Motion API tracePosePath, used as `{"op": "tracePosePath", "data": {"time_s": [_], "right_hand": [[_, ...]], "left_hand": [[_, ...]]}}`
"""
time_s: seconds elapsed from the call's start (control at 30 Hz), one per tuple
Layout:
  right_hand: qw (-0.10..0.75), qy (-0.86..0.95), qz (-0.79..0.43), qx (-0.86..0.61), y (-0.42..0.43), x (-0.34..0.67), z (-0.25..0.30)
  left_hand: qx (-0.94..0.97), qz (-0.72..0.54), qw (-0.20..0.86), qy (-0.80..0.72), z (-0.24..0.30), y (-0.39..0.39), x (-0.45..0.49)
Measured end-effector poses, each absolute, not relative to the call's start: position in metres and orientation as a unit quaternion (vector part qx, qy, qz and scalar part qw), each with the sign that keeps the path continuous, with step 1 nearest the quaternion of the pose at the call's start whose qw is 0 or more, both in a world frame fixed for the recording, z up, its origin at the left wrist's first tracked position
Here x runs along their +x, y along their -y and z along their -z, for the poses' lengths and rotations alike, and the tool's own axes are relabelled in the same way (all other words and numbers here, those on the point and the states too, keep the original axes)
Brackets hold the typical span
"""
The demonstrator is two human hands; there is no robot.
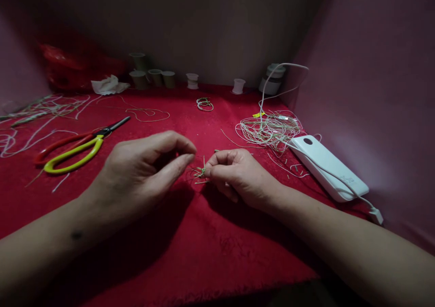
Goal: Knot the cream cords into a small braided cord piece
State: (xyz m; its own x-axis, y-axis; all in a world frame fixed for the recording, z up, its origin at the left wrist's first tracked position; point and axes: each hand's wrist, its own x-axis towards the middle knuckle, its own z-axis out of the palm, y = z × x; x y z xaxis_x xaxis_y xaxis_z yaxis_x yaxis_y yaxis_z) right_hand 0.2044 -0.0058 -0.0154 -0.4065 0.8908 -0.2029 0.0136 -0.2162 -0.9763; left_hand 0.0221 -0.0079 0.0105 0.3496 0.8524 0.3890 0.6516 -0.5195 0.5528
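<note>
My right hand (234,174) is closed in a pinch on a small knotted piece of green and cream thread (200,172), whose short ends stick out to the left of the fingertips. My left hand (146,171) hovers just left of it with thumb and forefinger curled together in a pinch at the thread's loose ends; whether it grips a strand I cannot make out. Both hands are over the red cloth (190,248) covering the table.
Scissors (74,148) with red and yellow handles lie at the left. A tangle of thread (270,130) and a white power bank (328,167) with its cable lie at the right. Thread spools (154,77) stand along the back, a crumpled tissue (108,85) beside them. Loose cords (41,112) lie far left.
</note>
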Motion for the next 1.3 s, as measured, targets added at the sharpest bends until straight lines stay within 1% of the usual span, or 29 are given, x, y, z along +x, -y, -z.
{"op": "tracePosePath", "data": {"time_s": [0.1, 0.2, 0.27, 0.33, 0.57, 0.73, 0.87, 1.07, 1.17, 1.3], "right_hand": [[0.359, 0.517, -0.647, -0.43, 0.005, 0.205, 0.017], [0.362, 0.514, -0.641, -0.441, 0.005, 0.204, 0.017], [0.359, 0.517, -0.637, -0.445, 0.005, 0.204, 0.017], [0.354, 0.52, -0.638, -0.444, 0.005, 0.203, 0.017], [0.37, 0.52, -0.656, -0.404, 0.006, 0.204, 0.016], [0.368, 0.509, -0.651, -0.427, 0.007, 0.202, 0.016], [0.37, 0.513, -0.638, -0.438, 0.007, 0.202, 0.016], [0.403, 0.555, -0.575, -0.446, 0.008, 0.2, 0.022], [0.417, 0.564, -0.563, -0.438, 0.008, 0.2, 0.024], [0.413, 0.592, -0.538, -0.435, 0.007, 0.201, 0.025]], "left_hand": [[0.779, -0.278, 0.281, -0.487, -0.01, 0.017, 0.027], [0.718, -0.243, 0.402, -0.514, 0.001, 0.018, 0.032], [0.69, -0.241, 0.445, -0.518, 0.007, 0.015, 0.033], [0.696, -0.247, 0.445, -0.506, 0.01, 0.013, 0.033], [0.777, -0.252, 0.306, -0.489, 0.002, 0.013, 0.032], [0.802, -0.249, 0.25, -0.482, 0.002, 0.014, 0.032], [0.8, -0.244, 0.255, -0.485, 0.004, 0.011, 0.033], [0.791, -0.237, 0.275, -0.493, 0.003, 0.01, 0.032], [0.774, -0.25, 0.299, -0.498, 0.002, 0.01, 0.032], [0.749, -0.25, 0.361, -0.497, 0.001, 0.009, 0.034]]}}
